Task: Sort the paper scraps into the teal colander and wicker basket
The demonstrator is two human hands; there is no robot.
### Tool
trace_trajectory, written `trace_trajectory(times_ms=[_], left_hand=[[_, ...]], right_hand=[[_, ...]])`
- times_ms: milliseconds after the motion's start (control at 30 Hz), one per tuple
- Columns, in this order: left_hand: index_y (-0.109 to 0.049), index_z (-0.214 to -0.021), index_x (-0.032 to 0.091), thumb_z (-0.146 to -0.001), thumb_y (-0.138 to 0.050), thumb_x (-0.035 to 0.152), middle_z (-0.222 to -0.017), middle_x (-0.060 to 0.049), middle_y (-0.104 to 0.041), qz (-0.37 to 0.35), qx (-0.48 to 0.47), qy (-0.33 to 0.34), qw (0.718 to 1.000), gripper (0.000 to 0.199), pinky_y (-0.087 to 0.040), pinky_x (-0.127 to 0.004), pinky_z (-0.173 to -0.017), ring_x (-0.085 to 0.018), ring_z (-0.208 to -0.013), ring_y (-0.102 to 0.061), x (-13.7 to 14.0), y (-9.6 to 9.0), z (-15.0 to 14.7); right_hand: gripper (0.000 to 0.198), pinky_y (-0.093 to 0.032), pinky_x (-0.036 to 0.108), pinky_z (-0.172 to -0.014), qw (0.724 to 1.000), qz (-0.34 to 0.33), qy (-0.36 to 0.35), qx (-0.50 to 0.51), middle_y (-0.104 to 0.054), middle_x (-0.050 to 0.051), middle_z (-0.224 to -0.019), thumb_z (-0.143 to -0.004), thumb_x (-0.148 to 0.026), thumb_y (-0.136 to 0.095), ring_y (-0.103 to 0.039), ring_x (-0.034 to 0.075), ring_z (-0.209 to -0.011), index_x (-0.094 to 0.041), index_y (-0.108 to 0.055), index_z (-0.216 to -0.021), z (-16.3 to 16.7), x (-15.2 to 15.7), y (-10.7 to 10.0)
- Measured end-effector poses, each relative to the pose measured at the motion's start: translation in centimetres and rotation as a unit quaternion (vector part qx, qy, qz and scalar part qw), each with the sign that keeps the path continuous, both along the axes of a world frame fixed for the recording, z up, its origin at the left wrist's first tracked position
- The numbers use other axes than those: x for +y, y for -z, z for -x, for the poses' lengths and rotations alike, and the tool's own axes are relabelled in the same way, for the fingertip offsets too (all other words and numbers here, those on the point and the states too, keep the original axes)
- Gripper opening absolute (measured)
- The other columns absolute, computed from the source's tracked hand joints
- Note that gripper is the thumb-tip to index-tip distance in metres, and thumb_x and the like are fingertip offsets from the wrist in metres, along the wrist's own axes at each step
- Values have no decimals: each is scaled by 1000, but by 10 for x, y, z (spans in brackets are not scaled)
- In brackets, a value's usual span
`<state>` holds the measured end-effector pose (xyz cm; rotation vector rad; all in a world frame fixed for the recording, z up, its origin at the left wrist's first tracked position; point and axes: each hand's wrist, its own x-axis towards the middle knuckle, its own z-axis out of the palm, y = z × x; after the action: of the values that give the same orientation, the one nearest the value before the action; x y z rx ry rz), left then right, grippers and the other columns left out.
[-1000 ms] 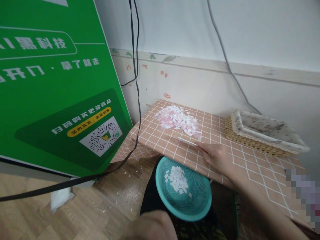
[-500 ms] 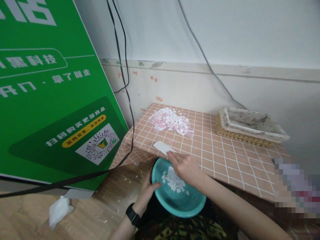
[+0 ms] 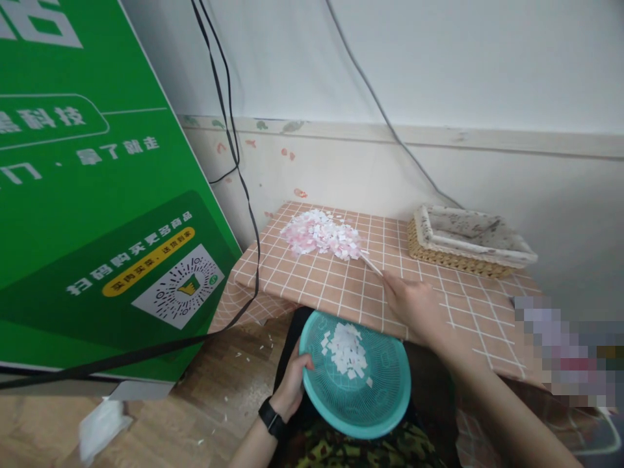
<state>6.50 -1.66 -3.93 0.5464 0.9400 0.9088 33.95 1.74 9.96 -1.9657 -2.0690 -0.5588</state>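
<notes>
My left hand [image 3: 292, 383] grips the left rim of a turquoise plastic colander [image 3: 358, 431] on my lap, its thumb over the edge. White paper bits [image 3: 347, 351] lie heaped inside the colander. In my right hand [image 3: 414, 307] is a thin white card [image 3: 372, 264], seen nearly edge-on. The card's far end meets the right edge of a pile of white and pink paper scraps [image 3: 319, 234] on the table. My right fingers are closed on the card's near end.
A checked brown cloth covers the table [image 3: 336, 286]. A lined wicker basket [image 3: 458, 260] stands at the back right. A green sign [image 3: 97, 195] rises at the left, with a black strap [image 3: 234, 322] crossing before it. Paper bits and a white bag [image 3: 103, 426] lie on the floor.
My right hand has moved with the card from above the colander to the right end of the pile. The card has turned edge-on. My left hand still holds the colander.
</notes>
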Motion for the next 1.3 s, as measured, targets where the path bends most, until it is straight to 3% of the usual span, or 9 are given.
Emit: trace_trajectory(times_ms=[133,400,567,700,867,1100,1300], left_hand=[[-66,-85,12,-58,-51,6,-91,-6,-70,41,-44,11,998,32,-46,-28,-66,-18,-72,-60,-1,6,-5],[-67,-82,8,-59,-52,10,-77,-10,-72,131,-103,24,986,27,-48,-32,-67,-20,-65,-63,7,17,-15],[-67,-84,6,-63,-54,13,-76,-12,-72,175,-108,26,978,26,-50,-33,-66,-21,-62,-64,19,22,-9],[-66,-85,5,-63,-54,12,-77,-13,-72,174,-118,27,977,26,-51,-34,-67,-22,-64,-65,27,26,0],[-65,-86,7,-64,-56,11,-78,-11,-72,160,-133,15,978,24,-51,-34,-67,-21,-65,-65,22,30,1],[-66,-86,8,-66,-58,11,-79,-11,-72,166,-138,17,976,22,-52,-36,-71,-22,-69,-67,20,29,1],[-66,-81,9,-66,-58,11,-76,-10,-73,151,-127,10,980,18,-53,-36,-69,-21,-65,-67,21,27,-1]], right_hand=[[30,-22,26,-49,999,-14,42,19,-65,4,-59,-88,-31,-40,-53,14,-46,-20,-67,-96,-15,0,-9],[32,-24,26,-50,992,-25,99,79,-62,5,-57,-86,-34,-40,-52,15,-49,-18,-67,-78,-34,13,-35],[32,-25,26,-51,995,-18,68,73,-64,5,-61,-87,-33,-39,-52,15,-50,-18,-66,-80,-24,26,-42],[31,-25,26,-51,997,2,32,70,-63,6,-60,-87,-31,-38,-52,15,-50,-17,-64,-79,-4,27,-34],[29,-24,26,-51,995,1,68,67,-63,6,-60,-86,-29,-38,-51,15,-50,-17,-62,-76,-1,24,-27],[30,-25,27,-52,991,-2,114,67,-60,7,-57,-83,-30,-39,-48,15,-49,-16,-62,-70,-22,19,-39],[31,-25,27,-52,993,-5,68,97,-58,5,-55,-83,-31,-39,-47,14,-50,-17,-62,-67,-34,44,-51]])
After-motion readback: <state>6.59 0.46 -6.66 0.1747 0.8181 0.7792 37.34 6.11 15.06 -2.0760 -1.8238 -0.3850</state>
